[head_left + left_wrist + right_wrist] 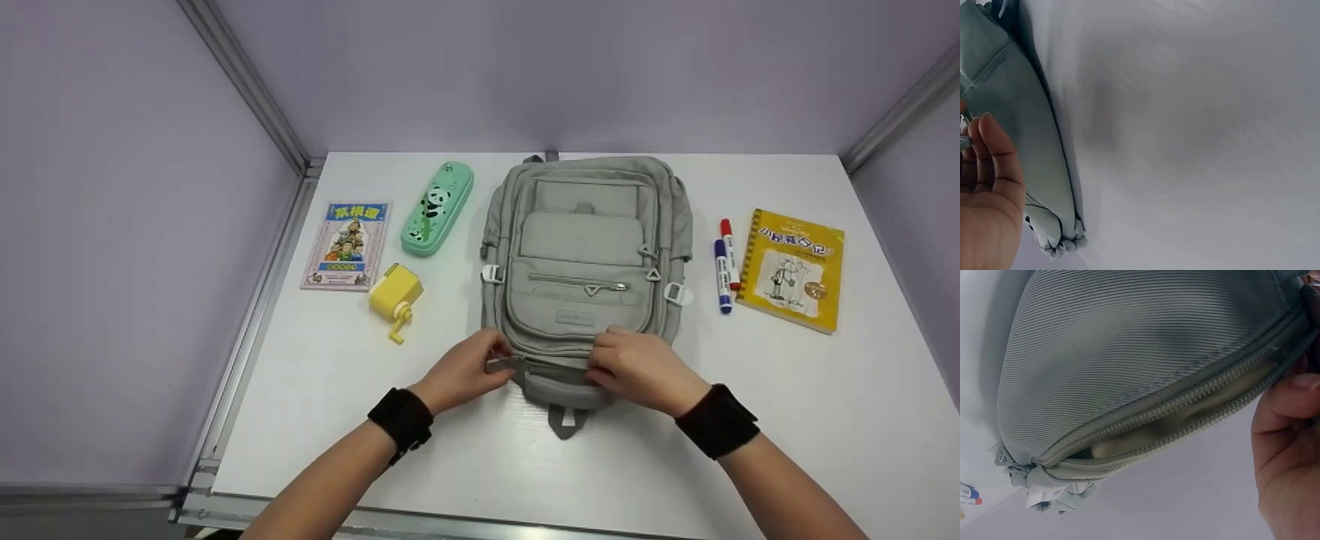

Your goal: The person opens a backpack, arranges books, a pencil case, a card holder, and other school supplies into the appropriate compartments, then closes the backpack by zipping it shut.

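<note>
The step in hand appears to be work on the zipper (1151,430) at the near end of the grey backpack (581,240); whether it is being opened or closed cannot be determined. The next move probably calls for a firm pinch at the left corner, a steady counter-hold on the right and a straight pull along the teeth.

Left hand (465,371): thumb and fingers nearly together, pinching a small grey part of the backpack at the left of the opening. Whether this part is the zip pull or fabric cannot be confirmed.

Right hand (641,367): fingers curled, gripping the edge of the compartment right of centre. Below its fingers the two rows of teeth stand apart, exposing a pale interior.

The backpack lies flat at the middle of the white table (450,472), front pocket up.

Beyond the hands, on the left: yellow pencil sharpener (395,292), pink booklet (345,247) and green pencil case (437,210). On the right: blue marker (722,276), red marker (727,232) and yellow book (793,270).
</note>
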Available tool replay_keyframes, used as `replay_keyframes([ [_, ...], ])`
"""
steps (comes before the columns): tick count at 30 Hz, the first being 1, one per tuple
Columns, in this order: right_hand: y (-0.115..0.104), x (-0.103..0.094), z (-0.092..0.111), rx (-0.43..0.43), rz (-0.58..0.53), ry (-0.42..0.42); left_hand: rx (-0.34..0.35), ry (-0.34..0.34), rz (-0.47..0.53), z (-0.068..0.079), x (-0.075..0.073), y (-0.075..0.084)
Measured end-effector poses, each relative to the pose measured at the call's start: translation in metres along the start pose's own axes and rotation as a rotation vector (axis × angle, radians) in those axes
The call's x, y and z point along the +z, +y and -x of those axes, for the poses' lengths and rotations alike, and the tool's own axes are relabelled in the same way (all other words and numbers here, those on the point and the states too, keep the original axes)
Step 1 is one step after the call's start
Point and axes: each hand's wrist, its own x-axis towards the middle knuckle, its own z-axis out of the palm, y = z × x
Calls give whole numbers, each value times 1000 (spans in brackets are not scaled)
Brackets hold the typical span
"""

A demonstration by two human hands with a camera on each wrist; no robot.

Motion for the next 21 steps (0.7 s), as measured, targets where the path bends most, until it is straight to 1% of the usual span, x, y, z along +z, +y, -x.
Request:
replay_keyframes([
  [3, 0, 0, 1, 4, 0, 0, -10, 31, -39, -2, 2, 3],
  [7, -1, 1, 0, 7, 8, 3, 14, 83, -177, -3, 2, 6],
  [10, -3, 3, -4, 8, 17, 8, 49, 102, -271, -3, 3, 7],
  [13, -7, 4, -15, 0, 27, 7, 71, 117, -314, -2, 4, 9],
  [18, -18, 10, -42, -45, 56, -26, 81, 156, -337, 0, 5, 11],
  [21, -26, 16, -57, -54, 79, -48, 98, 171, -353, -1, 7, 12],
])
